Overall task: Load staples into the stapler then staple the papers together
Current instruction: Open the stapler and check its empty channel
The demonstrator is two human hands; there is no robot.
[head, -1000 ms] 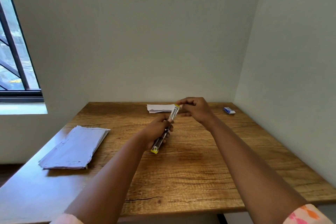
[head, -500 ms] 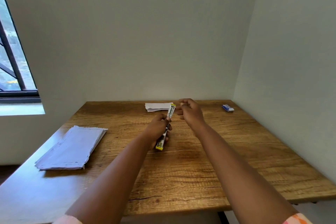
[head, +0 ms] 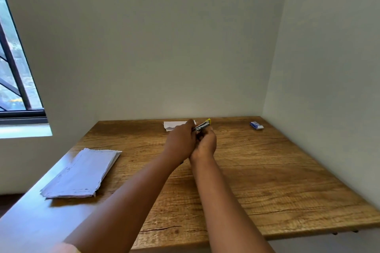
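Honestly, this is the fiddly bit. Both hands are bunched together up off the worktop (head: 267, 181), and the stapler (head: 202, 126) sits between them, with only its metal channel and yellow tip poking out past the knuckles. The left hand (head: 181, 141) is wrapped round the body. The right hand (head: 205, 144) is curled in tight against it from below and looks like it's gripping too, though I can't see those fingers properly.

Whether any staples actually went in, no idea, it's all hidden. If the strip sits crooked and the top gets snapped down, I'd guess it jams or the staples scatter. Pinched fingertip is also on the cards.

The stack of papers (head: 82, 172) is well off to the left, untouched. There's a small blue box (head: 256, 125) far right, maybe the staples.
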